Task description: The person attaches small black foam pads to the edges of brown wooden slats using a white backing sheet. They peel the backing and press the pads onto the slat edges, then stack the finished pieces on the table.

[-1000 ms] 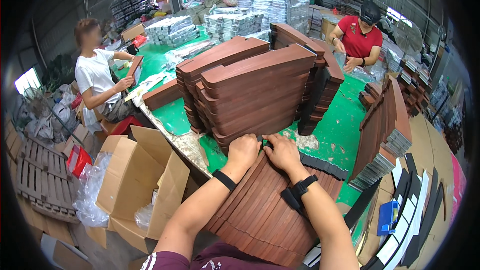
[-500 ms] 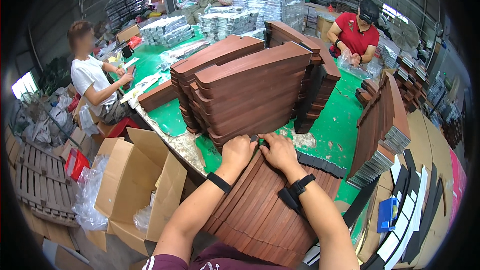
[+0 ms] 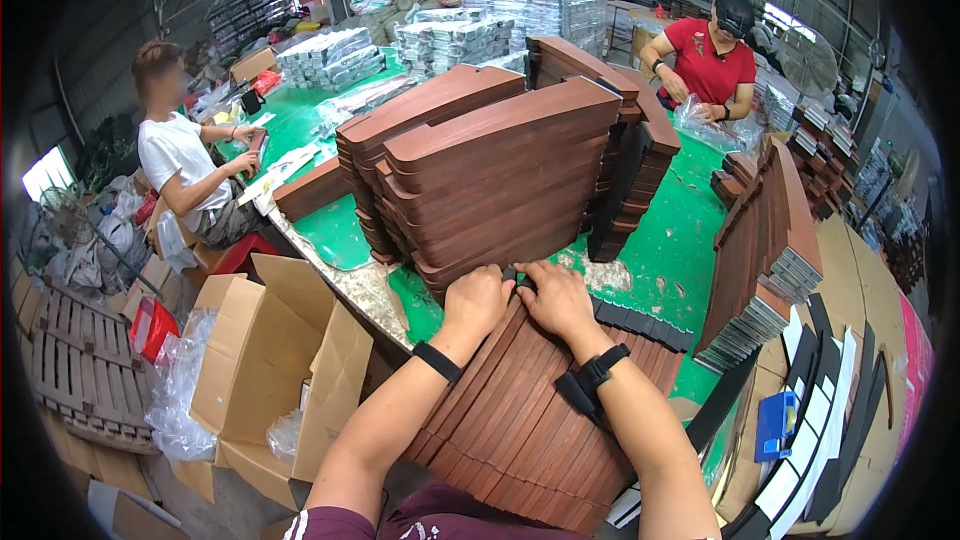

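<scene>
Brown boards (image 3: 520,410) | left hand (image 3: 477,302), right hand (image 3: 556,302) resting on top

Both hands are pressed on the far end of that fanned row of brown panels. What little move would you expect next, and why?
Probably a small squeeze inward to square the ends. The left hand and right hand both rest on the far end of the fanned brown panels, meeting around a small dark piece, and the panels lie spread unevenly against the tall brown stack on the green table.
</scene>
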Demonstrator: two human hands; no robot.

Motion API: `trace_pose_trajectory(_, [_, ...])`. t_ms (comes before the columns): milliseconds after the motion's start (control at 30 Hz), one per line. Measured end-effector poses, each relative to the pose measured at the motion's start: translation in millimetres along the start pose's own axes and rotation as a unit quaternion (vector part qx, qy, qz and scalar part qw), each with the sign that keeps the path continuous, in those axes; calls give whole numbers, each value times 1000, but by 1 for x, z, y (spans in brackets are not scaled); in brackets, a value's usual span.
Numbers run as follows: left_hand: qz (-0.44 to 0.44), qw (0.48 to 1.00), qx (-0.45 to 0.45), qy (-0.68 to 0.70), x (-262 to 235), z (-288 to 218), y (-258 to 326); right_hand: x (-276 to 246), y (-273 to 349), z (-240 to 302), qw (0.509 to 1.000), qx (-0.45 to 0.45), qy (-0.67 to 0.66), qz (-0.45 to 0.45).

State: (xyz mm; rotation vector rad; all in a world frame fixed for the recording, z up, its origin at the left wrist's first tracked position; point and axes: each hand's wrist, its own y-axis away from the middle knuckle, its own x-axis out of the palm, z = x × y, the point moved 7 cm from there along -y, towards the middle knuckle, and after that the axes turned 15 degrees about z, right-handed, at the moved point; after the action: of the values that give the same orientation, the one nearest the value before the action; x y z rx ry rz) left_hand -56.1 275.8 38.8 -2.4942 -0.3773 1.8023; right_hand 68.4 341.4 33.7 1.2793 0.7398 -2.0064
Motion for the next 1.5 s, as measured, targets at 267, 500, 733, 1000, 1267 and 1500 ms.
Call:
trace_pose_trajectory(267, [-13,1000,5,5,0,0,1,-2,1,3,1000,-4,8,-1])
trace_pose_trajectory(500, [4,1000,7,0,4,-3,-2,-1,1,1,1000,-6,9,1])
trace_pose_trajectory(733, [1,1000,5,5,13,5,-2,2,2,5,999,-26,40,8])
trace_pose_trajectory(1000, [38,994,17,103,11,19,7,1,1,4,999,-14,41,9])
trace_pose_trajectory(1267, [36,982,-7,185,-1,25,7,3,2,4,998,-35,47,-25])
trace_pose_trajectory(1500, [55,993,-17,104,7,8,-11,-1,4,-4,999,-35,28,-23])
